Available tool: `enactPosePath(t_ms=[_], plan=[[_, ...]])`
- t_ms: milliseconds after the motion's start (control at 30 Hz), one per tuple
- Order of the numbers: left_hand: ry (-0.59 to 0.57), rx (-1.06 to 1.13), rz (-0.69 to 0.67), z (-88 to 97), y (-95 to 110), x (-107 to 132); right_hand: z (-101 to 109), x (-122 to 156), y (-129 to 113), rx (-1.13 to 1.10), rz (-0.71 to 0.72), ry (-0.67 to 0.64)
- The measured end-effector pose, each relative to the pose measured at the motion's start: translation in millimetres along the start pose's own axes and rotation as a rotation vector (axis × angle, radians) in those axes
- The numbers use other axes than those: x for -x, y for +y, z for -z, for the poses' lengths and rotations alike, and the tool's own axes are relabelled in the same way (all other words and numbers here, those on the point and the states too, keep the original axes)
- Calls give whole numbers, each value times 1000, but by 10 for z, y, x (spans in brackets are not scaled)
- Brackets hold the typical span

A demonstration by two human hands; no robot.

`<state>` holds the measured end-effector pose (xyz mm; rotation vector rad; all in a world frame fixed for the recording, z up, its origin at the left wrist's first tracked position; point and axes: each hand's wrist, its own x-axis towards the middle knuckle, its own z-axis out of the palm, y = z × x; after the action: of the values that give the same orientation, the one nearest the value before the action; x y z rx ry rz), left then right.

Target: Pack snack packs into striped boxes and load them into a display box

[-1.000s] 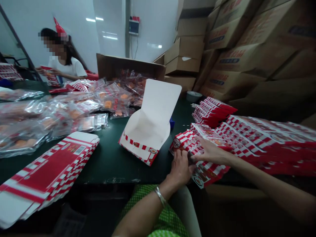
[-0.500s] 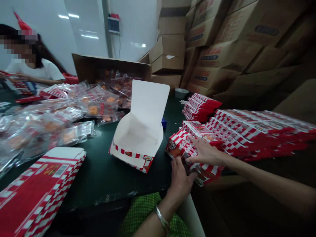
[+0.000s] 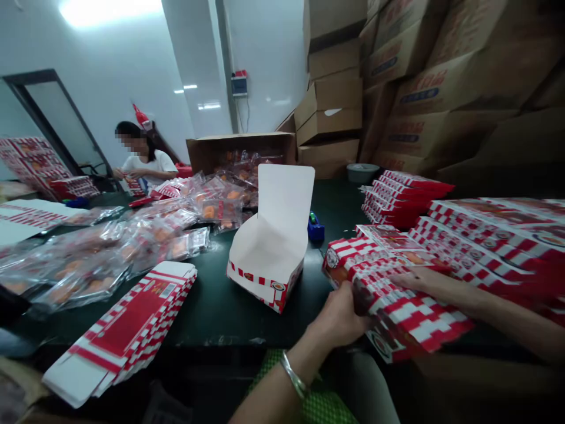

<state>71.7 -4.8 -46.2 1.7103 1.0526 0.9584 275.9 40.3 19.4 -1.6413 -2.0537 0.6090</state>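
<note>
You could read nothing: the print on the cartons and red-checked boxes was too blurred or small.

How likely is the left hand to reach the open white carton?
Quite likely, once it releases the red-and-white box stack: only dark tabletop lies between the left hand and the carton.

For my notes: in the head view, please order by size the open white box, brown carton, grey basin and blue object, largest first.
1. Brown carton and open white box: too close to rank, nearness makes it unsure.
2. Grey basin.
3. Blue object.
</note>
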Motion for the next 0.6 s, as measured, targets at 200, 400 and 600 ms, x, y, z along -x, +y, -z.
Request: enactPosePath(t_ms=[200,400,600], plan=[[231,-376,-311,789,1039,355,779,58,-1026,-26,178,51],[651,-663,-356,1719,1052,251,428,-735,-2049,-444,597,-57],[449,-657,-13,1664,245,286,-358,-1122,-1704,-432,523,-345]])
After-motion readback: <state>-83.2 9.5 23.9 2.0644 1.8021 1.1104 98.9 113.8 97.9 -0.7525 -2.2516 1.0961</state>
